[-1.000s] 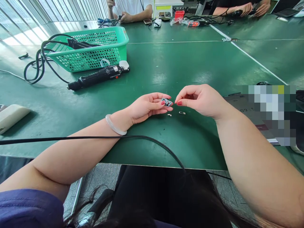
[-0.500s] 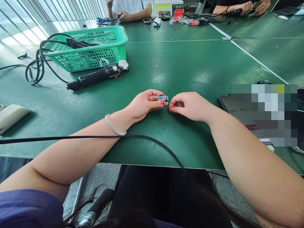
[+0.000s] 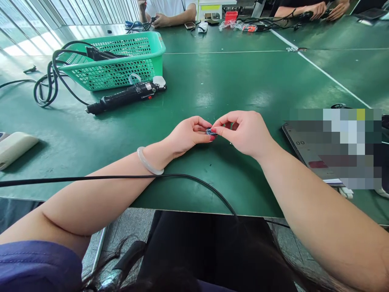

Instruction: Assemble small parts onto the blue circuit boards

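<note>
Near the middle of the green table [image 3: 194, 93], my left hand [image 3: 191, 136] holds a small blue-and-silver part [image 3: 209, 132] between thumb and fingers. A pale bracelet [image 3: 148, 162] is on the left wrist. My right hand [image 3: 243, 132] meets the left from the right side, its thumb and forefinger pinched on the part's right end. The fingertips of both hands cover much of the part, so its details cannot be made out.
A green basket [image 3: 112, 75] with cables and a black corded tool [image 3: 127, 96] are at the left back. A black cable [image 3: 182, 175] crosses over the left forearm. A dark device [image 3: 306, 150] lies right. Two people sit across the table.
My right hand has moved left and now touches the small part, which was held by my left hand alone. The part is more covered by fingers.
</note>
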Demonstrator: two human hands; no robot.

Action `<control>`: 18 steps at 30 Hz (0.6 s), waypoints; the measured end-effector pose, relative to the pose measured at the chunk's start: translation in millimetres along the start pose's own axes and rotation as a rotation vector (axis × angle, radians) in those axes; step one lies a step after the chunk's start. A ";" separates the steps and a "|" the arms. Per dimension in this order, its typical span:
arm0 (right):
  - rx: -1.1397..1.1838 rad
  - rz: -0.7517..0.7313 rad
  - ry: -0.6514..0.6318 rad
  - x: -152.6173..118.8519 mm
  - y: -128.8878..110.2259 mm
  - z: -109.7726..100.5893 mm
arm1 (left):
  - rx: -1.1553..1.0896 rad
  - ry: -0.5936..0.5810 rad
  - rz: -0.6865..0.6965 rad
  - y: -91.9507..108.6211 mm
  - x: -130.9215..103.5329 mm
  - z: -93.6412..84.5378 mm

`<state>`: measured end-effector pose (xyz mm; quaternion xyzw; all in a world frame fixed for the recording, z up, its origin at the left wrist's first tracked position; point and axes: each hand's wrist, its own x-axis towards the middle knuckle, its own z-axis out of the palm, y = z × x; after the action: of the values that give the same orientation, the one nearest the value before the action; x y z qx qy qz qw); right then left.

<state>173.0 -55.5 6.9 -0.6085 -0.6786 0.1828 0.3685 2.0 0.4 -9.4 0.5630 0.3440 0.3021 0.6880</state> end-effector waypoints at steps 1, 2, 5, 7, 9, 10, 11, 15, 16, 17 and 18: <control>-0.018 -0.002 0.005 -0.2 -1.0 1.3 | 0.007 0.000 0.003 -0.1 0.0 -0.1; -0.029 -0.001 0.013 -0.3 -1.8 2.4 | 0.012 0.001 0.004 -0.1 -0.1 -0.1; -0.028 0.004 0.040 -0.5 -3.0 5.4 | 0.020 -0.007 0.003 0.3 -0.2 0.1; -0.011 -0.002 0.050 -0.2 -3.0 5.8 | 0.013 -0.010 -0.001 0.9 -0.5 0.5; 0.002 -0.004 0.062 0.9 -1.9 3.3 | -0.002 -0.002 -0.005 1.6 -0.8 0.9; 0.003 0.003 0.075 1.6 -0.8 0.4 | -0.009 0.005 -0.008 1.9 -0.9 1.1; -0.004 0.020 0.081 2.5 0.8 -3.4 | -0.014 0.012 -0.012 2.1 -1.0 1.2; -0.130 0.181 -0.065 5.8 12.3 -23.4 | -0.034 0.020 -0.031 1.6 -0.2 0.6; -0.188 0.227 -0.147 6.4 16.0 -27.5 | -0.043 0.020 -0.032 1.2 0.2 0.2; -0.243 0.262 -0.235 6.7 19.5 -30.6 | -0.051 0.018 -0.031 0.8 0.6 -0.2; -0.284 0.277 -0.290 6.9 22.7 -32.4 | -0.059 0.016 -0.030 0.4 1.0 -0.6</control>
<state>212.2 -51.0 14.5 -0.7089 -0.6534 0.2195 0.1494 2.2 1.6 -9.2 0.5350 0.3490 0.3064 0.7058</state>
